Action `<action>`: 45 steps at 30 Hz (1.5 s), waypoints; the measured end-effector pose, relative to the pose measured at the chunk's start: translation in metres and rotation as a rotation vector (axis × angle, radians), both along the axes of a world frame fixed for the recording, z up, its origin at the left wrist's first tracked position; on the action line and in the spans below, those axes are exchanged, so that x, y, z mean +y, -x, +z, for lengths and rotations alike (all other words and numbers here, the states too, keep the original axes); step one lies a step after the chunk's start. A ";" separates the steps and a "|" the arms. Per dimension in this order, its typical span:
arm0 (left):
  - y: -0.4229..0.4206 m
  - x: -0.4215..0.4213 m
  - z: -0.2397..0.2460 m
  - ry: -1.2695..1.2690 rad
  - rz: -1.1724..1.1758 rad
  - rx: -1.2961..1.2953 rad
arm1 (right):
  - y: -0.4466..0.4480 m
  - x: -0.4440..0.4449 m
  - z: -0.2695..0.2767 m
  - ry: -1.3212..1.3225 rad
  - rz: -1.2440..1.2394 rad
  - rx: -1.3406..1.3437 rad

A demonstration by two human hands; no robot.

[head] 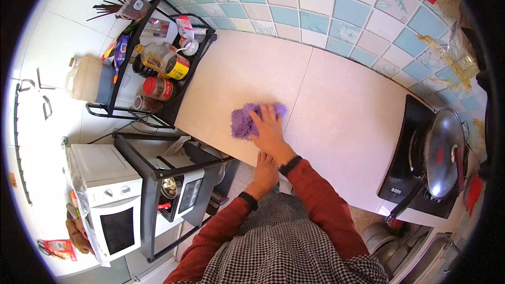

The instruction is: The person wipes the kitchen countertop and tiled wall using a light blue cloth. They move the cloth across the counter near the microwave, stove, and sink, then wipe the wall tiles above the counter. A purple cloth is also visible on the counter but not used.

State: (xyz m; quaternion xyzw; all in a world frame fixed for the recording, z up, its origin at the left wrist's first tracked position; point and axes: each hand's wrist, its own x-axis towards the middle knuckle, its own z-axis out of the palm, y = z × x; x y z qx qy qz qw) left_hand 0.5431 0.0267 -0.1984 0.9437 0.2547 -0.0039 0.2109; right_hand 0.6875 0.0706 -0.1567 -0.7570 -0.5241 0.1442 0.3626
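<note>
A shaggy purple cleaning cloth (241, 123) lies bunched on the pale tiled countertop (339, 126), left of the seam between two slabs. My right hand (270, 128) presses down on it with the fingers spread over its right part. Just behind, at the front edge of the counter, is my left hand (265, 175). Its fingertips reach the edge beside my right wrist, and how its fingers are closed is partly hidden.
A black rack (114, 86) with bottles and jars stands at the counter's left end. On the right, a lidded wok (445, 154) sits on a black cooktop (394, 181), its handle jutting forward. A white oven (118, 221) is at the lower left. The tiled wall (315, 0) bounds the back.
</note>
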 end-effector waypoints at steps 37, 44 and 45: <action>-0.043 0.093 0.000 -0.076 0.278 -0.051 | -0.099 -0.172 0.016 -0.665 -0.201 1.977; 0.009 -0.014 0.015 0.006 0.161 -0.017 | -0.076 -0.228 0.011 -0.518 -0.296 2.062; 0.018 -0.029 0.017 0.019 0.160 -0.003 | -0.068 -0.242 0.012 -0.504 -0.333 2.102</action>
